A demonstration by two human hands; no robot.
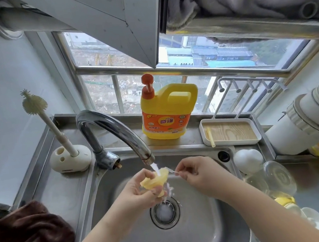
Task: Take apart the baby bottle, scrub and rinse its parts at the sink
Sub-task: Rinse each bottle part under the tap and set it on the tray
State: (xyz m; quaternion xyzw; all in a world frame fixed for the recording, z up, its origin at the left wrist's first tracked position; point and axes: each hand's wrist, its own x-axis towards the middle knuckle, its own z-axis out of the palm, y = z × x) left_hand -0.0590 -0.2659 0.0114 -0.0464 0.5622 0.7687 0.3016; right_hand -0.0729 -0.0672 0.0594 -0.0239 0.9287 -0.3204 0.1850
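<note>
Item: yellow bottle collar (155,180), a screw ring with what looks like the clear teat seated in it, held over the sink (193,237) directly under the faucet (115,131) mouth, above the drain (165,212). Water falls from the spout onto the collar's upper face and runs off its lower edge into the drain. Left hand (137,189): fingers curled and closed round the collar from the left and below. Right hand (192,170): thumb and forefinger pressed together, pinching a thin clear piece (172,171), perhaps a straw or vent tube, whose far end reaches the collar's right edge; whether it is joined to the collar cannot be told. Step in hand, by judgement: rinsing the collar while drawing or working the thin piece. To do it well, keep the ring's open face turned into the stream, rotate it so the thread gets flushed all round, and hold the thin piece firmly over the basin, not over the drain opening, since it is small and slippery. Orientation: the collar's open face tilts up and to the right toward the spout; its axis runs from lower left to upper right; the thin piece lies nearly level, long axis left to right. Nearby on the table: bottle brush (36,109) upright in its stand, detergent jug (168,112), clear bottle parts (275,176) at right, well apart from the hands.
</note>
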